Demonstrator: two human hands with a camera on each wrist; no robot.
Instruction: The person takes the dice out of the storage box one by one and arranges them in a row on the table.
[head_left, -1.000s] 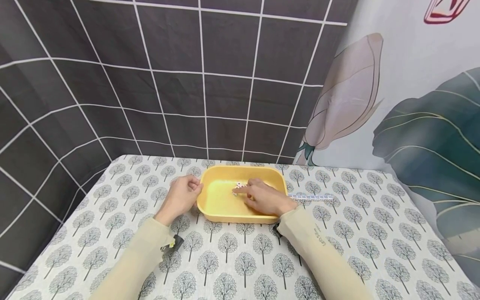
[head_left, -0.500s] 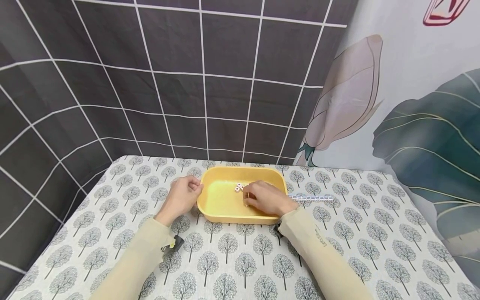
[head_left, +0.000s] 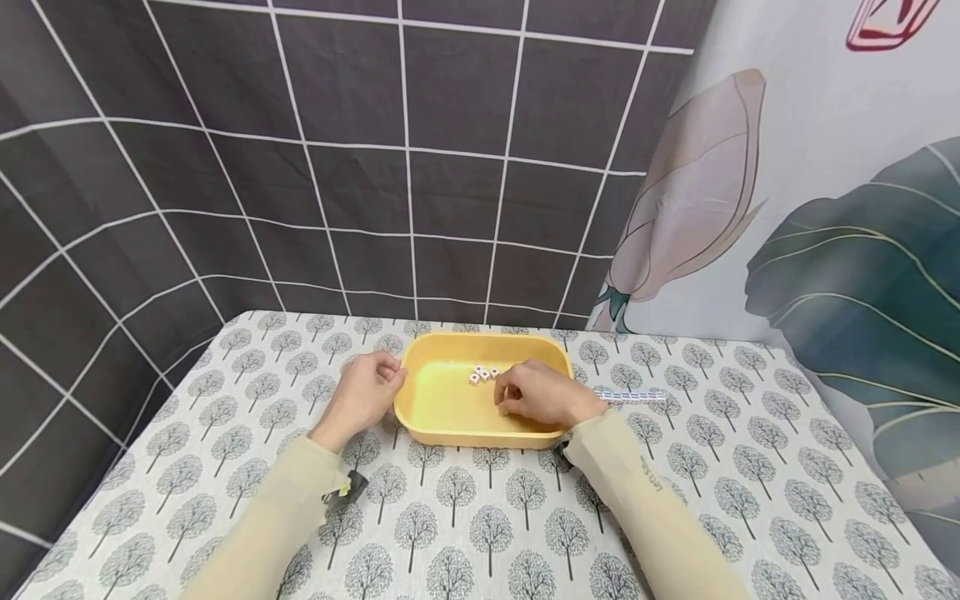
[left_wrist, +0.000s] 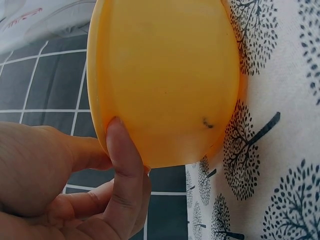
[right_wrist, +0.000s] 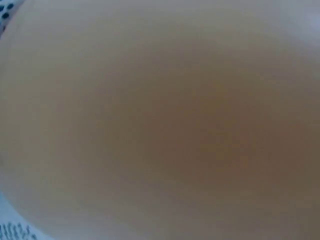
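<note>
A shallow yellow plastic tub with rounded corners sits on the patterned cloth. My left hand pinches its left end; in the left wrist view the fingers press the outside wall just under the rim. Several small white dice with red dots lie together on the tub's floor. Just right of them, inside the tub, is my right hand with its fingers curled toward the thumb. I cannot tell whether anything is between those fingertips. A blurred beige surface fills nearly all of the right wrist view.
A narrow white strip with blue marks lies on the cloth right of the tub. Behind the tree-print table cloth hangs a dark grid-pattern curtain, with a floral curtain to the right.
My right hand has drawn back to the right, and its outstretched index finger has curled in. More of the dice now show. The left hand and the tub stay put.
</note>
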